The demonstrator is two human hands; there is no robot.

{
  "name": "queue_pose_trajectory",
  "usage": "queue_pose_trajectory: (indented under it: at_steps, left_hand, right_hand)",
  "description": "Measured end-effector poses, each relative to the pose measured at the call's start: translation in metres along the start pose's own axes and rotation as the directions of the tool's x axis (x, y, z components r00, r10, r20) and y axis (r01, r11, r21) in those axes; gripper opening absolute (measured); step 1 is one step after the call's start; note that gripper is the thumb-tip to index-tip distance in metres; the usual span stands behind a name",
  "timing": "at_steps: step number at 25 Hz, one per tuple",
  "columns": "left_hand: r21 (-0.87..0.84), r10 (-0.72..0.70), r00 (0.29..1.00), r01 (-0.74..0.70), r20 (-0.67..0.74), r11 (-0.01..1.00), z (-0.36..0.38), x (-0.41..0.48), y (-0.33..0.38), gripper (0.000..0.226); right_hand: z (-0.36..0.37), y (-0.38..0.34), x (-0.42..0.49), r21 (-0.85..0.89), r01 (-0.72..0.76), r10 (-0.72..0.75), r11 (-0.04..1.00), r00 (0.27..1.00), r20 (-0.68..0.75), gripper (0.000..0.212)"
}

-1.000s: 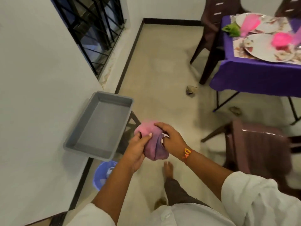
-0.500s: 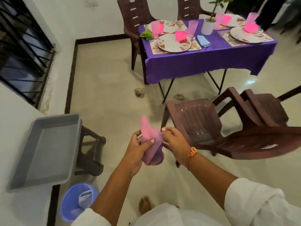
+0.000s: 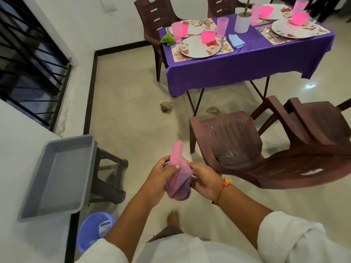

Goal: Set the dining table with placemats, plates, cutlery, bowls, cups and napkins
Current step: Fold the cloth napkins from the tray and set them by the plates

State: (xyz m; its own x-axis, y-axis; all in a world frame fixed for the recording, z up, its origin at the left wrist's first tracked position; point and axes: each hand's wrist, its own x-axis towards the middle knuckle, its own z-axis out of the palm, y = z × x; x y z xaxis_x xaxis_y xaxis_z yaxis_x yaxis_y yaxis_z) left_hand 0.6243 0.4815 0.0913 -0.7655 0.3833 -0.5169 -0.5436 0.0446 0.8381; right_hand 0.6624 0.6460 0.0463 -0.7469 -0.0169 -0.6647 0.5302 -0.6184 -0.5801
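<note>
A pink cloth napkin (image 3: 178, 174), shading to purple at its lower end, is held in mid-air between both hands, its narrow upper end sticking up above the fingers. The left hand (image 3: 158, 180) grips it from the left with the thumb across the front; the right hand (image 3: 206, 180), with an orange thread at the wrist, pinches its right edge. Just right of the hands stand stacked brown plastic chairs (image 3: 228, 141). Left of the hands a grey tray (image 3: 57, 177) rests on a white ledge, with a dark stool (image 3: 111, 177) beside it and a blue bin (image 3: 91, 230) below on the floor. Well beyond the hands stands the bench (image 3: 247, 54) under a purple cloth, carrying floral plates (image 3: 195, 48), pink bowls (image 3: 208, 36), pink cups (image 3: 176, 32), a green napkin (image 3: 168, 39), a blue napkin (image 3: 236, 40) and a white pot (image 3: 241, 22).
</note>
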Motion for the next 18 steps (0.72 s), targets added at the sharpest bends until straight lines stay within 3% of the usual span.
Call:
queue_pose_trajectory:
  at_steps: [3,9,12,15,18]
  left_hand:
    - [-0.009,0.017,0.998,-0.018,-0.061,1.000,-0.024,0.031,0.014,0.041]
    - [-0.037,0.073,0.988,-0.079,-0.135,0.996,-0.105,0.144,0.088,0.041]
    - [-0.034,0.089,0.989,-0.094,-0.122,0.995,-0.153,0.203,0.141,0.048]
    - [0.001,0.102,0.986,-0.103,-0.131,0.995,-0.198,0.263,0.197,0.068]
    - [0.051,0.111,0.987,-0.106,-0.120,0.993,-0.227,0.319,0.242,0.064]
  right_hand:
    - [0.025,-0.023,0.040,0.009,0.053,-0.053,0.999,0.998,0.017,0.029]
    - [0.120,-0.108,0.164,0.022,0.134,-0.134,0.991,0.991,-0.012,0.028]
    - [0.182,-0.158,0.216,0.007,0.148,-0.148,0.989,0.989,-0.008,0.023]
    - [0.239,-0.200,0.263,0.008,0.199,-0.199,0.980,0.980,-0.001,0.018]
    - [0.273,-0.235,0.312,0.014,0.226,-0.226,0.974,0.974,0.008,0.019]
